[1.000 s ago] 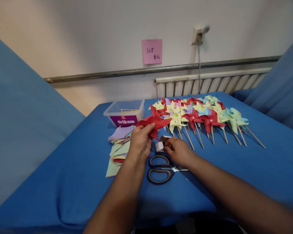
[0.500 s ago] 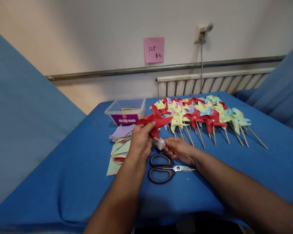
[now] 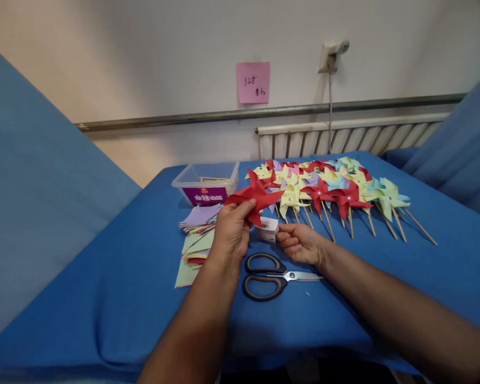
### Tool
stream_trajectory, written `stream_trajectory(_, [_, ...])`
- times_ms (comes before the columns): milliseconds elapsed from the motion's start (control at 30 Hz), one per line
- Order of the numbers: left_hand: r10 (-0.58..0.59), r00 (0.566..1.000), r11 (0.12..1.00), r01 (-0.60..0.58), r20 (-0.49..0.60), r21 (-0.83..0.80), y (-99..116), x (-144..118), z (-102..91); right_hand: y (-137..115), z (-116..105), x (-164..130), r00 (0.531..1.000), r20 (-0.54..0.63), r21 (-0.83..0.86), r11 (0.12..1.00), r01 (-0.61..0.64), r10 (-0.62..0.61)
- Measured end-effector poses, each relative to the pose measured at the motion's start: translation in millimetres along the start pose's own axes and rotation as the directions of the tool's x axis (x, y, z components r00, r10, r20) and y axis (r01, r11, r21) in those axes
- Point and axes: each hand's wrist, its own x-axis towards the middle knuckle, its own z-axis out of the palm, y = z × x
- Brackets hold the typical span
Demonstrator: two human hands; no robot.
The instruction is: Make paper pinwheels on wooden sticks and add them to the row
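A red paper pinwheel (image 3: 257,196) with folded blades is pinched at its middle by my left hand (image 3: 234,226); no stick shows on it. Just below and to the right, my right hand (image 3: 300,242) grips the right end of a small white box (image 3: 267,229) between thumb and fingers. The box's upper side looks open, but its contents are too small to make out. Black-handled scissors (image 3: 282,276) lie on the blue cloth in front of both hands, blades pointing right.
Stacked coloured paper sheets (image 3: 196,242) lie left of my left hand. Behind them stands a clear plastic tub (image 3: 206,178) with thin sticks inside. Many finished pinwheels (image 3: 350,197) on sticks cover the back right of the blue table (image 3: 124,266), near the wall radiator (image 3: 356,133).
My right hand has shifted slightly right and up with the white box, which has turned so that more of it shows. The left hand and red pinwheel have hardly moved.
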Motion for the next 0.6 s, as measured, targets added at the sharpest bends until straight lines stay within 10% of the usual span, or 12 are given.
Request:
stream_trajectory(367, [0.030,1.000,1.000,-0.030,0.002,-0.005,2.7,-2.3,1.0,-6.8,-9.1,-6.6,0.984,0.150,-0.028,0.995,0.098,-0.092])
stream_trajectory(600, [0.025,1.000,1.000,-0.025,-0.019,0.001,3.2,-1.2,1.7,3.0,-1.0,-11.2,0.956,0.069,-0.516,0.809,0.280,-0.287])
